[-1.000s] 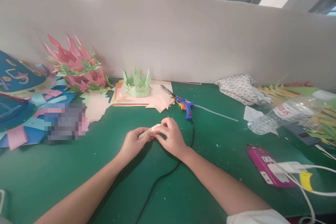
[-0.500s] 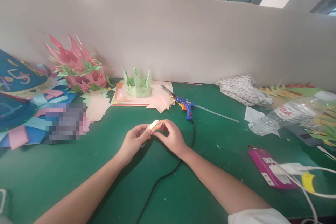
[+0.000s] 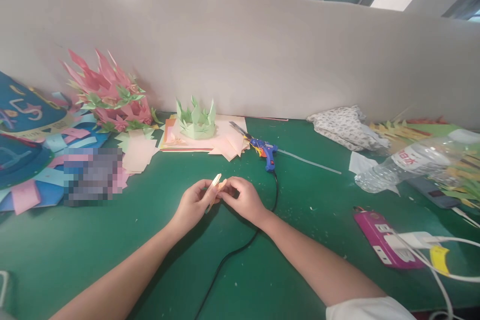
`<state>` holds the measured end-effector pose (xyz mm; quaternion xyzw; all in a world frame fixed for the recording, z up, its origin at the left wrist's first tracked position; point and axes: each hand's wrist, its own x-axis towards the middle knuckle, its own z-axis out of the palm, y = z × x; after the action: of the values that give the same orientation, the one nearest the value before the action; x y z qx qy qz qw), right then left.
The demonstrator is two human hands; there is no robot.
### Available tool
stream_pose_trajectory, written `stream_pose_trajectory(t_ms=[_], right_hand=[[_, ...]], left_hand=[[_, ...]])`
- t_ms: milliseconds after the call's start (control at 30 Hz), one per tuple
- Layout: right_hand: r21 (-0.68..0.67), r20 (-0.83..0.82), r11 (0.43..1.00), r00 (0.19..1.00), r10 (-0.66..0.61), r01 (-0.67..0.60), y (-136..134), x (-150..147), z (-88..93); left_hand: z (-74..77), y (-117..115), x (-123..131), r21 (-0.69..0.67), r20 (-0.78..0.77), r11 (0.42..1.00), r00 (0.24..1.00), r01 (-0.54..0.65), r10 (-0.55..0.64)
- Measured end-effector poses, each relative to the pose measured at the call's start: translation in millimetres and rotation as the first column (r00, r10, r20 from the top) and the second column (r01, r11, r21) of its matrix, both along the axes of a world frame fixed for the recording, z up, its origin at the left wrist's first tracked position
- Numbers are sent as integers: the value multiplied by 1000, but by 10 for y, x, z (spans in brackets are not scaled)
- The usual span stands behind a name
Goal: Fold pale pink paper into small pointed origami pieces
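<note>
Between my two hands is a small folded piece of pale yellow-orange paper (image 3: 216,180). My left hand (image 3: 195,202) pinches it, thumb on top, with a narrow pale end standing up past the thumb. The fingertips of my right hand (image 3: 242,197) are closed on its orange edge; part of the paper is hidden by the fingers. Beyond the hands, a green paper crown (image 3: 197,127) stands on a stack of coloured paper (image 3: 230,127). A blue glue gun (image 3: 268,152) lies to the right of the stack, with scissors (image 3: 239,130) beside its nozzle.
Pink and green paper crowns (image 3: 120,102) and blue decorated hats (image 3: 30,115) fill the left. On the right lie a plastic bottle (image 3: 408,165), a purple power strip (image 3: 386,240), white cables and a patterned cloth (image 3: 347,127). A black cord (image 3: 240,250) crosses the green table under my right arm.
The paper has turned in my fingers: its pale end now points more steeply upward, and a lower end shows beneath my left hand. My right fingertips have closed in on it.
</note>
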<state>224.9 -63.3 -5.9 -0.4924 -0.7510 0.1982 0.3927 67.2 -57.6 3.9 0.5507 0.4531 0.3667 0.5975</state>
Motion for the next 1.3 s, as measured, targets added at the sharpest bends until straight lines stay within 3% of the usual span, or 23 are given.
stream_pose_trajectory(t_ms=[333,667,1000,1167,1300], right_hand=[[-17,19,999,999,49,-49,-13,-13,-5],[0,30,997,997,73,-73,-23,-17,-21],[-24,14,997,997,72,-71,-24,-30,-45],[-28,8,995,995,99,-98,-36,-21,-23],[-41,-20,992,992,122,-123,-46,-14,16]], left_hand=[[-19,-5,12,20,0,1000,1000,8,-8],[-137,33,-42,133,-186,991,983,31,-6],[-68,20,-36,137,-202,987,977,90,-61],[-54,24,-39,129,-273,988,961,80,-42],[-49,28,-40,105,-220,993,975,54,-30]])
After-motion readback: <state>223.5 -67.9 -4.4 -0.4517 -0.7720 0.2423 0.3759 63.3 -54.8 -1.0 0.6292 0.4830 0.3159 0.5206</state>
